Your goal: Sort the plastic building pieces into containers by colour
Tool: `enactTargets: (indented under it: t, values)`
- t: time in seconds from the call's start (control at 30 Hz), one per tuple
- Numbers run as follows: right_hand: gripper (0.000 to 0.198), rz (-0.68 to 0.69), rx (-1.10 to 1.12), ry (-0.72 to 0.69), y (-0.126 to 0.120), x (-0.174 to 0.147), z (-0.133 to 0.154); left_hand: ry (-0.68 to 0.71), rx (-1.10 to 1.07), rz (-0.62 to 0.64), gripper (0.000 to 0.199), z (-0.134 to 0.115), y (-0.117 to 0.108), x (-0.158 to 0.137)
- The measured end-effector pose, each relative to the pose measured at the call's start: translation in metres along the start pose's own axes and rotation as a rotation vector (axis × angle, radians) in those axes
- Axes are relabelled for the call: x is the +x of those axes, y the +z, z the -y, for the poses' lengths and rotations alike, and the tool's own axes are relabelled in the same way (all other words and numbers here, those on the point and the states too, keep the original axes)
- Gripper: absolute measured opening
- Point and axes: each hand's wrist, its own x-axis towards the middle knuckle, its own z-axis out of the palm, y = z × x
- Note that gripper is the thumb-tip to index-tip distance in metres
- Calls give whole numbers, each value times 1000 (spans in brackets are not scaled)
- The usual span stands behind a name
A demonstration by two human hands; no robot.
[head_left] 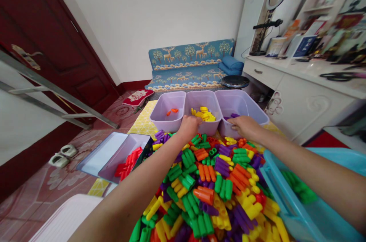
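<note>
My left hand (190, 127) is at the front left rim of the middle lilac bin (211, 128), its fingers curled. Whatever it may hold is hidden. Yellow plastic pieces (205, 114) lie inside that bin. My right hand (243, 126) reaches over the front rim of the right lilac bin (251, 109), fingers bent together. Purple pieces (235, 115) show beside its fingertips; I cannot tell whether any are in its grip. Beneath both arms spreads a large heap of bullet-shaped plastic pieces (207, 173) in green, orange, yellow and purple.
The left lilac bin (166, 124) contains a few orange pieces (172, 111). Red pieces (129, 164) sit in another container (113, 158) at left. A blue basket (286, 196) with green pieces stands at right. Behind are a sofa (188, 72) and a round black stool (235, 81).
</note>
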Motion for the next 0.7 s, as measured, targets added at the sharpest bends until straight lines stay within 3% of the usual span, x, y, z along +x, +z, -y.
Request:
enactTargets:
  t: [0.2,0.33,0.43,0.5,0.6,0.7]
  values:
    - [32,28,-30,-3,0,-3,3,1,-24,30,21,-5,-7,-1]
    - [43,-2,-44,63,-17,-8,21,-22,-74,-39,34,-20,-33,-15]
    - [62,-154,-24,109,-38,-32,59,-23,-247,-197,43,-39,-59,-51]
    - [55,-417,199,3,-43,-59,91,-46,-337,-247,37,-53,-65,-87]
    - [35,-633,470,-38,-18,-98,132,-148,-415,-323,36,-74,-49,-140]
    - [29,-698,529,40,30,-112,149,-259,-376,-359,36,-87,-20,-170]
